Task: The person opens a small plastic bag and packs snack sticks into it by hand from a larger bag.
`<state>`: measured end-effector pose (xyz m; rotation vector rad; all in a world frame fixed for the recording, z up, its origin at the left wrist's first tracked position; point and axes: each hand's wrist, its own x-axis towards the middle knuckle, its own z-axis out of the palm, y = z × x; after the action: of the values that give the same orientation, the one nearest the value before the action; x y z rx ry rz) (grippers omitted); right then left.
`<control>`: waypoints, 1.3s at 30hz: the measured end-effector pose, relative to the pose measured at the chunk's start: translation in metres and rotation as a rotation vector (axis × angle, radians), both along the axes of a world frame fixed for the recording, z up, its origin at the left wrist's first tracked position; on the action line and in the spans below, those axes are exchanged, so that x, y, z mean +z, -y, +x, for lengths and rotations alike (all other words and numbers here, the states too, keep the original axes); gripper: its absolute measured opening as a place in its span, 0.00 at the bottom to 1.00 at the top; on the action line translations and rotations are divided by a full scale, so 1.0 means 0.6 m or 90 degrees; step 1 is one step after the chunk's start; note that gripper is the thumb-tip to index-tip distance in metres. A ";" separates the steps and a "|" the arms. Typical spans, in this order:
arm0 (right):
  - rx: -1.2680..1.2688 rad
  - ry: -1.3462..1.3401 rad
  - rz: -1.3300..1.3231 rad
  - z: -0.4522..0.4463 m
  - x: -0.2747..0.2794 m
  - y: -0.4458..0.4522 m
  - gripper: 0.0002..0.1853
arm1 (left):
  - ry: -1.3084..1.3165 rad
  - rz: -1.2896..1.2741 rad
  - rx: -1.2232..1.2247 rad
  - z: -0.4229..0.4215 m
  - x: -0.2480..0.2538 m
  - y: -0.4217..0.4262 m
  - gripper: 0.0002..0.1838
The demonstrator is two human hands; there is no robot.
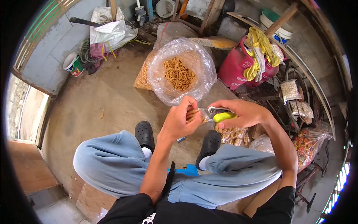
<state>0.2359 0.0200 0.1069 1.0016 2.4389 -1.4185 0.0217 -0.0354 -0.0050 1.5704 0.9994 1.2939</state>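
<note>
Between my hands, above the floor, is a small clear plastic bag of brown stick snacks [192, 116]. My left hand [178, 120] is closed around the bag, fingers and thumb pinching it near its top. My right hand [242, 114] grips a lime-green tool [224, 117] with a pale metal arm, which looks like a stapler. The tool's front end is at the bag's gathered mouth; whether its jaws press on the plastic I cannot tell. Just beyond my hands stands a large open clear bag [156, 76] holding loose brown snack sticks [179, 74].
Several filled snack packets [234, 135] lie beyond my right knee. A pink gas cylinder [235, 67] with yellow cloth [263, 52] on it stands at the back right. A bag of colourful snacks [311, 147] is at the far right. A white sack [110, 30] and tub [73, 64] stand back left.
</note>
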 end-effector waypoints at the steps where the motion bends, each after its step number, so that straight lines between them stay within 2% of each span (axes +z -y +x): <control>1: -0.004 0.003 -0.002 0.004 -0.002 0.006 0.34 | -0.015 -0.006 -0.019 0.004 0.002 0.003 0.12; 7: 0.079 0.019 0.119 0.021 -0.026 0.024 0.35 | -0.074 0.013 -0.063 0.026 0.009 0.014 0.12; 16: 0.047 0.047 0.093 0.027 -0.023 0.032 0.28 | -0.120 0.082 -0.077 0.043 0.015 0.021 0.12; 29: 0.017 -0.010 0.143 0.038 -0.074 0.026 0.23 | -0.111 0.035 -0.093 0.049 0.005 0.022 0.06; 35: -0.015 -0.145 -0.005 0.046 -0.107 0.012 0.21 | -0.037 -0.086 -0.090 0.036 -0.019 0.007 0.08; 37: -0.248 -0.190 -0.358 0.053 -0.105 -0.001 0.20 | 0.136 -0.095 -0.041 0.028 -0.046 -0.005 0.10; 39: -0.296 -0.252 -0.387 0.052 -0.120 -0.011 0.21 | 0.172 -0.110 -0.018 0.020 -0.045 -0.007 0.11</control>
<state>0.2670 0.0268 0.0348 1.2529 1.8019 -2.5117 0.0337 -0.0309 -0.0318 1.2378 0.8893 1.3217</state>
